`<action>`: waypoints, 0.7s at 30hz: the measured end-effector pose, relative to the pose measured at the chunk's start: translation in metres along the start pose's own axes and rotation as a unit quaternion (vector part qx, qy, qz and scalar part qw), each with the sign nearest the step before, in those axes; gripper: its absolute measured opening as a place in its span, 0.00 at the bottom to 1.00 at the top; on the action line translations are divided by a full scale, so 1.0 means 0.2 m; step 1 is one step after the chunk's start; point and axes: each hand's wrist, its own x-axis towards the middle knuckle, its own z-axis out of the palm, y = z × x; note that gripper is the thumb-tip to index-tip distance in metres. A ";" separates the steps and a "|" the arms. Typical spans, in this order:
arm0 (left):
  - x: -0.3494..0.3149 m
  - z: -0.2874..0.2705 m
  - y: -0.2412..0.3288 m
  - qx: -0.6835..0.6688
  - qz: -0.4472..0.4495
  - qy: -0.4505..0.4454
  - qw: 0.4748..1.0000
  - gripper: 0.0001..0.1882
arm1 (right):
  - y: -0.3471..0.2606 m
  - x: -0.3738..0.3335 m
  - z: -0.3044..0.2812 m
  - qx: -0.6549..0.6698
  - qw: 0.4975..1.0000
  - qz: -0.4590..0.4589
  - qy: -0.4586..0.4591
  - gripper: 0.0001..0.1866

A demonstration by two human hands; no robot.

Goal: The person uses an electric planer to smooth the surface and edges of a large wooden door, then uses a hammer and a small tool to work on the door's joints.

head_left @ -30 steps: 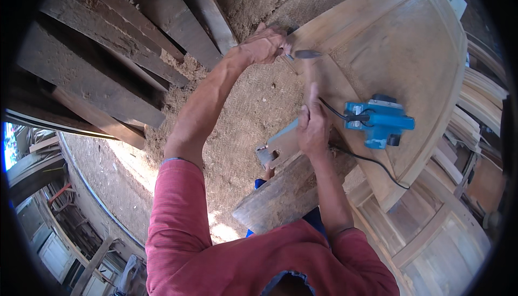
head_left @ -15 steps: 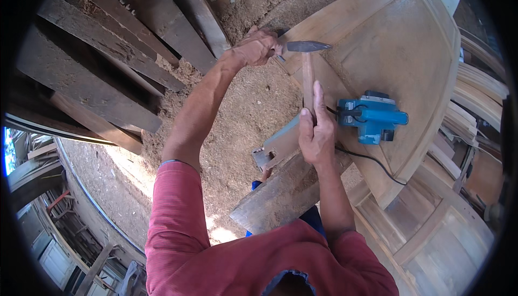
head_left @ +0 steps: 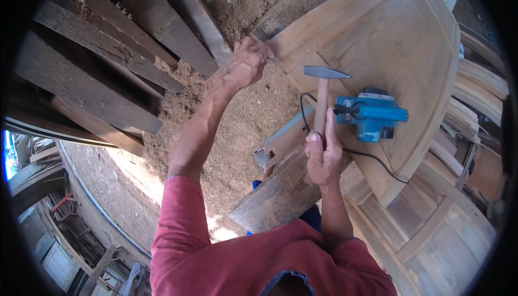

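Observation:
My right hand (head_left: 324, 156) is wrapped round the wooden handle of a hammer (head_left: 322, 99), thumb and forefinger lying along it. The dark metal head is raised over the edge of a curved-top wooden door panel (head_left: 399, 42), apart from my left hand. At the panel's left edge, my left hand (head_left: 251, 61) is closed in a pinch. A thin metal piece (head_left: 274, 60) pokes out from its fingertips against the wood; its kind is mostly hidden by the fingers. A blue electric planer (head_left: 373, 116) rests on the panel, right of the hammer.
The planer's black cord (head_left: 372, 157) loops over the panel. A thick plank (head_left: 275, 201) lies before me, beside a blue-edged wooden piece (head_left: 288, 142). Dark beams (head_left: 86, 80) are stacked at left. Sawdust covers the ground (head_left: 248, 112). Another panelled door (head_left: 431, 231) lies at lower right.
My right hand has drawn the hammer back, down and to the right, away from my left hand. My left hand has shifted slightly left along the panel's edge.

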 end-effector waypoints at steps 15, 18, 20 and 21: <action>-0.13 -0.02 0.24 -0.143 -0.175 0.042 0.973 0.05 | -0.07 0.00 -0.04 -0.033 0.999 0.038 0.000 0.33; 0.03 -0.05 0.17 -0.001 -0.135 0.022 0.991 0.08 | -0.09 0.02 -0.02 -0.020 0.999 0.030 -0.004 0.33; 0.06 -0.03 0.11 0.030 -0.100 -0.020 0.994 0.09 | -0.09 0.02 -0.02 -0.019 0.999 0.028 -0.005 0.33; 0.07 -0.02 0.09 0.043 -0.081 -0.041 0.995 0.10 | -0.09 0.01 -0.02 -0.018 0.999 0.036 -0.004 0.33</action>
